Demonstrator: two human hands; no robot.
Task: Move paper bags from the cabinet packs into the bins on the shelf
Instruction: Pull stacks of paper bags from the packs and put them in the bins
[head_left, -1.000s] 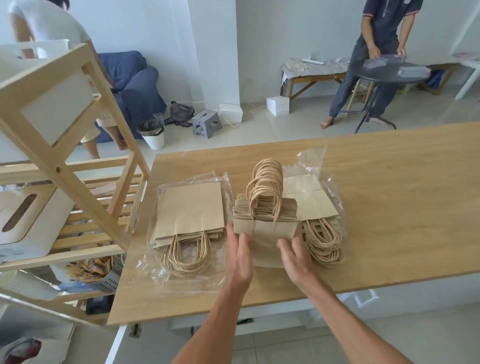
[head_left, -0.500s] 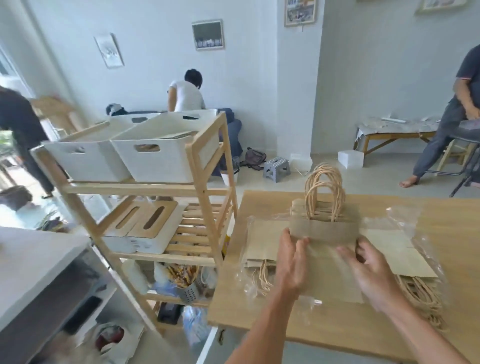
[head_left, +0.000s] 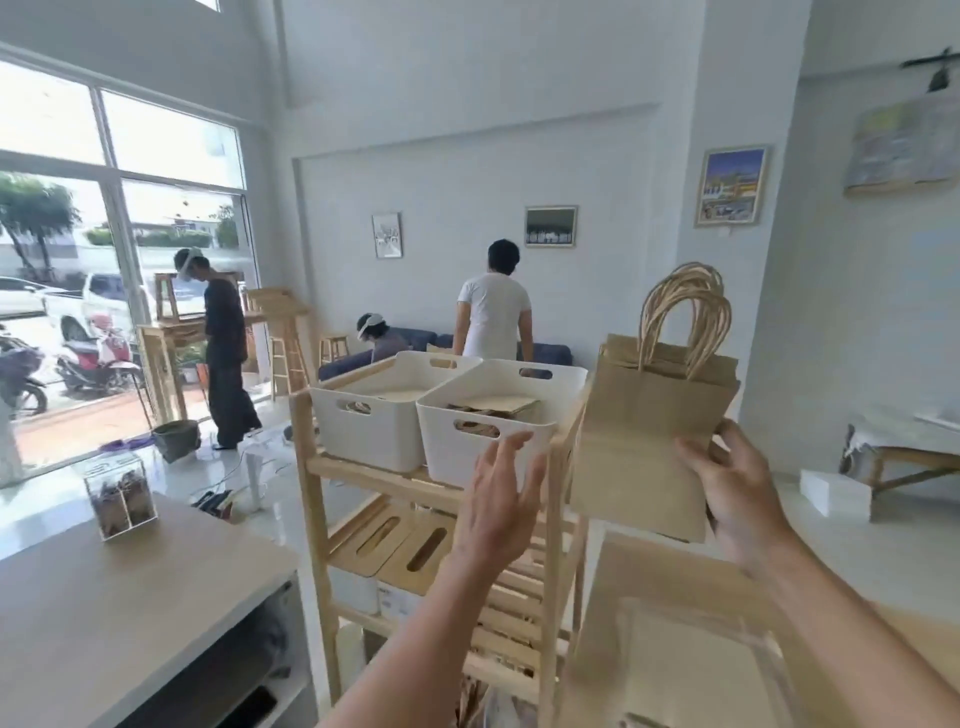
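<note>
Left of the shelf (head_left: 558, 478), nothing relevant. Left hand (head_left: 501, 499) now off the bags (head_left: 652, 415), fingers released, near right bin (head_left: 483, 436). Right hand (head_left: 737, 486) alone grips bags, lifted beside the bin; drop-in looks next.

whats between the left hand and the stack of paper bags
In the head view, only the shelf's wooden corner post shows behind the gap between the open left hand and the stack of paper bags gripped by the right hand.
</note>
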